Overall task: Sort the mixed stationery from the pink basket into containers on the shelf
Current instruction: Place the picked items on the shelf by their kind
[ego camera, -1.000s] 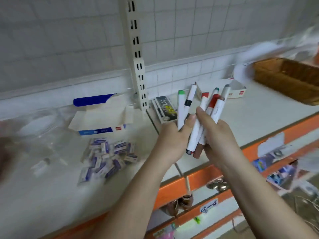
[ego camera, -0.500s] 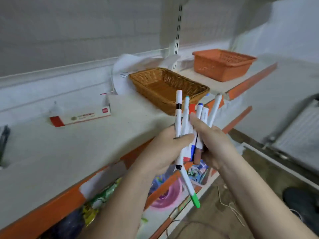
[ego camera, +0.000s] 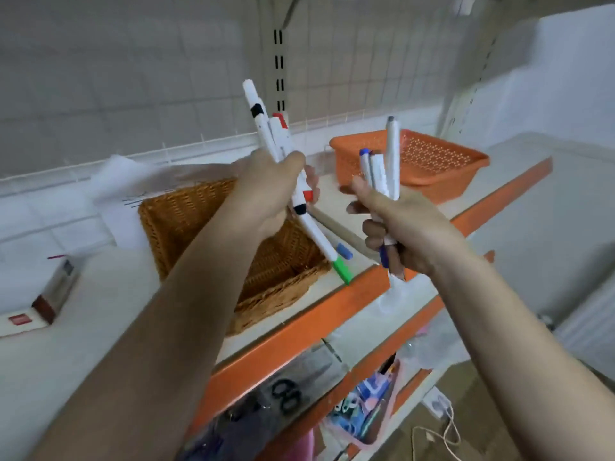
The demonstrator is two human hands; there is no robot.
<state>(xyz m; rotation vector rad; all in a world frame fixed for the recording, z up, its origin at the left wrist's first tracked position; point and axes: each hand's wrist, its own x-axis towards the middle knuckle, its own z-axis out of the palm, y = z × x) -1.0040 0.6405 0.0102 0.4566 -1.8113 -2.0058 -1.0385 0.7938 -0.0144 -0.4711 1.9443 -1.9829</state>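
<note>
Evidently the left hand (ego camera: 266, 191) gripped a loose fan of markers (ego camera: 283, 154) above the wicker basket (ego camera: 186, 221), one green-capped marker (ego camera: 332, 254) hanging low; a slack grip could have dropped it off the shelf (ego camera: 299, 321) edge. Right hand (ego camera: 399, 224) clutched three more markers (ego camera: 382, 164), near the orange basket (ego camera: 432, 161). The pink basket (ego camera: 372, 424) sat on a lower shelf, so a missed drop risked mis-sorting.

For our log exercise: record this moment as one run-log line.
left hand: grips markers | right hand: grips markers | wicker basket: below left hand | orange basket: behind | step: markers unplaced
</note>
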